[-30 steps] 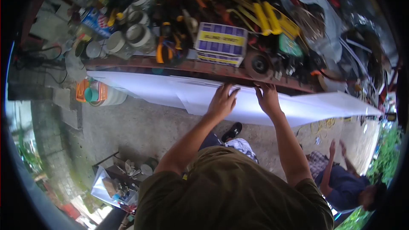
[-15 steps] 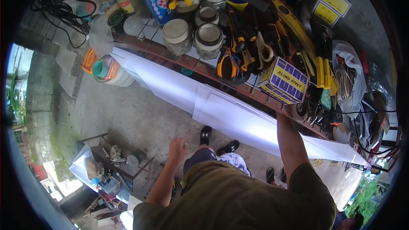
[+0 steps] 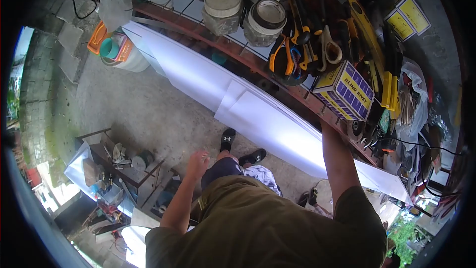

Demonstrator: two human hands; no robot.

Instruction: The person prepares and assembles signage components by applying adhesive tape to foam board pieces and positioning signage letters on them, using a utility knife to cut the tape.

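Note:
My left hand (image 3: 198, 163) hangs low over the concrete floor, its fingers loosely curled and somewhat apart, with nothing visible in them. My right forearm (image 3: 339, 154) reaches under the bench edge (image 3: 317, 108), passing behind the white sheets (image 3: 272, 129) that lean along its front. The right hand itself is hidden below the bench top. Just above that arm, a blind rivet box (image 3: 344, 92) sits at the bench edge. Beside the box lie orange-handled pliers (image 3: 281, 55) and scissors (image 3: 329, 49).
Glass jars (image 3: 266, 22) with lids stand on the tiled bench top. A yellow level (image 3: 364, 25) lies among tools. A bucket (image 3: 131, 59) is on the floor at left, with a metal-framed cart (image 3: 144, 161) of parts nearer. Another person's feet (image 3: 312, 197) show at lower right.
The view has shifted, so the bench things sit higher and further right. My left hand appears slightly lower and further left. My right arm stays reached under the bench.

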